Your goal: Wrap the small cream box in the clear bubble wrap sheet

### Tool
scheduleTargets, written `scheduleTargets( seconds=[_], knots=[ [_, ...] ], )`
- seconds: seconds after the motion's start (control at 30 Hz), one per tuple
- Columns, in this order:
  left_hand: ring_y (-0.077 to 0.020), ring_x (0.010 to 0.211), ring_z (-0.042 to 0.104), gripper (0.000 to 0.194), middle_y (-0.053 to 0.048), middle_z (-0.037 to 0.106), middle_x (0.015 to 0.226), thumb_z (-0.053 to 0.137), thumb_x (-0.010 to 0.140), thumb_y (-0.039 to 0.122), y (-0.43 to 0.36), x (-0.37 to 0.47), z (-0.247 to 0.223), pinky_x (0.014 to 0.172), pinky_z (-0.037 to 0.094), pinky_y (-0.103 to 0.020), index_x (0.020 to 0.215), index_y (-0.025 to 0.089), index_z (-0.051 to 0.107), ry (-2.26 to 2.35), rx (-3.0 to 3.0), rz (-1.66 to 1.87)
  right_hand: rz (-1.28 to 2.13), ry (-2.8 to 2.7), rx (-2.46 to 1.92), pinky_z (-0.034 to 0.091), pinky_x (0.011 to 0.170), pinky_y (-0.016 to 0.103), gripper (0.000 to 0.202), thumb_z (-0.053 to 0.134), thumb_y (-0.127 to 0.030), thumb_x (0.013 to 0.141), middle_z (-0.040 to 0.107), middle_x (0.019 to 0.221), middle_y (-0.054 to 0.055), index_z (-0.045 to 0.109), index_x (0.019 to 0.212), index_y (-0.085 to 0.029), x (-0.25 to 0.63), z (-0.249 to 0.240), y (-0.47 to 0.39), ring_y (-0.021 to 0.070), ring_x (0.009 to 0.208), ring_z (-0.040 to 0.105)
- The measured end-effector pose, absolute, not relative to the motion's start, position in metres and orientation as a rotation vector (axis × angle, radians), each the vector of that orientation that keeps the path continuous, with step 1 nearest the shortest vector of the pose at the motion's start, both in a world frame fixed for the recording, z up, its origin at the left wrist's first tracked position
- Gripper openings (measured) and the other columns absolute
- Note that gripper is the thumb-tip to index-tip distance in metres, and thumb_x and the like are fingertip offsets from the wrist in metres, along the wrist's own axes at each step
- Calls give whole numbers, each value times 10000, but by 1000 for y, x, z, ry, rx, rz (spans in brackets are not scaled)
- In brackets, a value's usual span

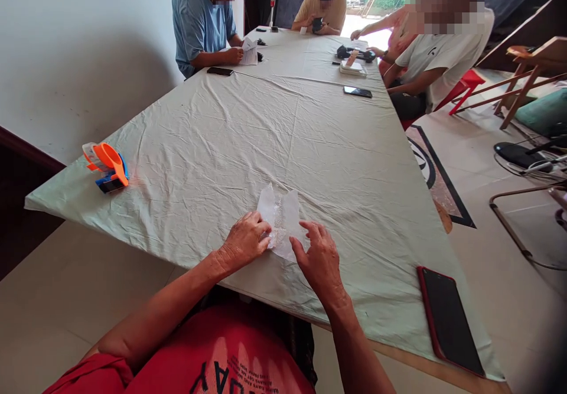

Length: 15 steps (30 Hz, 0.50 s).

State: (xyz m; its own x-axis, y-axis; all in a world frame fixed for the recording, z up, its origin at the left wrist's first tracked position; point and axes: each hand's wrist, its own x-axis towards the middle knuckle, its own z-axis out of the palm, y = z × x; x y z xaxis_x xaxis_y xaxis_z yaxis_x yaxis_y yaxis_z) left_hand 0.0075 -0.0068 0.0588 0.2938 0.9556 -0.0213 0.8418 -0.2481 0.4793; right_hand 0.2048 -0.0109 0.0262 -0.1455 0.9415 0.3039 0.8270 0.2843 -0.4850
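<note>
**Both hands on a folded white paper at the near edge of the table**

I have a small white paper (283,220) lying on the pale green tablecloth (283,134), close to the near edge of the table and a little right of its middle. It looks creased, with 2 upper flaps standing up from the cloth. My left hand (245,241) is curled over the paper's lower left part, fingers drawn together and pressing on it. My right hand (319,258) rests at its lower right corner with the thumb and fingertips spread lightly on the sheet; I cannot tell whether they pinch it or only touch.

A red-cased phone (447,318) lies face up at the near right corner, just beside the edge. An orange and blue tape dispenser (107,166) sits at the left corner. 4 other people work at the far end, with dark phones (357,91) and paper near them.

As I judge it, the risks are small ones: the thin sheet could tear along a crease if my 2 hands pull apart, the loose cloth could bunch under my pressing fingers and skew a fold, and my right forearm could nudge the phone off the edge.
</note>
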Motion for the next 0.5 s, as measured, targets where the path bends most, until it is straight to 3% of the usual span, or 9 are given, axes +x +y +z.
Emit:
scheduleTargets(
  seconds=[0.1, 0.23, 0.5],
  knots=[
    [-234, 1039, 587, 96, -88, 643, 1075, 631, 875, 188, -6, 5, 56, 955, 479, -353, 927, 164, 708, 1535, 2263, 376, 398, -1861, -1682, 492, 842, 423, 509, 583, -442, 860, 644, 1207, 176, 548, 1276, -151, 210, 18, -16, 270, 905, 640],
    [-243, 1058, 583, 173, -87, 650, 1088, 649, 874, 179, -4, 1, 54, 969, 487, -371, 1043, 163, 682, 1454, 2296, 376, 764, -1680, -1814, 497, 714, 363, 743, 579, -556, 816, 687, 1100, 157, 469, 1389, -97, 208, 17, -20, 231, 751, 645],
    [-239, 1018, 578, 151, -78, 664, 1054, 630, 880, 161, 2, -2, 53, 945, 492, -373, 1024, 168, 676, 1375, 2335, 331, 820, -1523, -1774, 453, 660, 317, 821, 593, -545, 737, 625, 766, 33, 506, 1364, -24, 189, 15, -13, 190, 634, 564]
  ],
)
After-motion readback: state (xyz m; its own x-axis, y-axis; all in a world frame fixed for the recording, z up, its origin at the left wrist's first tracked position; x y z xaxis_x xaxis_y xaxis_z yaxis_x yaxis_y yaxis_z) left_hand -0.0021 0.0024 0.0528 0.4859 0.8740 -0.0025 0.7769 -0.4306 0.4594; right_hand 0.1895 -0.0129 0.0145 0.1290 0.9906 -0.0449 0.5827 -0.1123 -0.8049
